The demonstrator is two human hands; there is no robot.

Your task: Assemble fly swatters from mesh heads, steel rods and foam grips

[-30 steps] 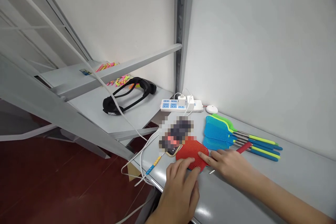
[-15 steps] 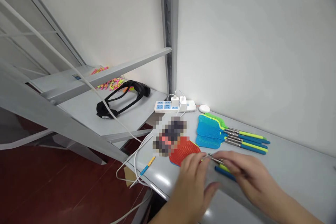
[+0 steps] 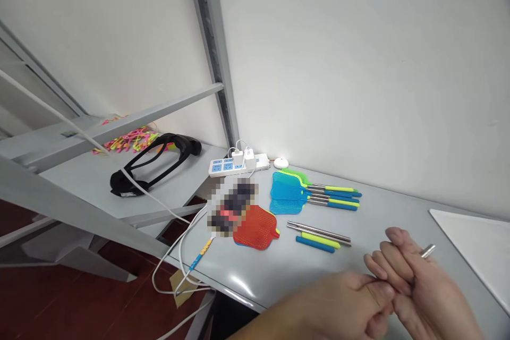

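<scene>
My right hand [image 3: 418, 281] is closed around a metal rod [image 3: 428, 251], whose silver end sticks out past the knuckles. Against its palm, my left hand [image 3: 354, 300] has its fingers drawn together; whatever they pinch is hidden. To the left on the table lie silver metal rods [image 3: 319, 231], beside a yellow-green handle [image 3: 321, 240] and a dark blue handle [image 3: 314, 245]. Red fly swatter heads [image 3: 255, 227] rest further left, with blue and yellow edges showing beneath. Assembled fly swatters [image 3: 289, 191], blue and green with metal shafts, are piled behind the rods.
A white power strip [image 3: 239, 164] with chargers and a round white case [image 3: 281, 162] sit near the wall. A black headset [image 3: 155, 164] lies on the left shelf. Cables [image 3: 181, 260] hang over the table edge. A white panel [image 3: 474, 249] lies at right.
The view has swung right. Both hands have moved away from the red swatter heads toward the right and come together, with a metal rod in my right hand. Rods and handles on the table are now uncovered.
</scene>
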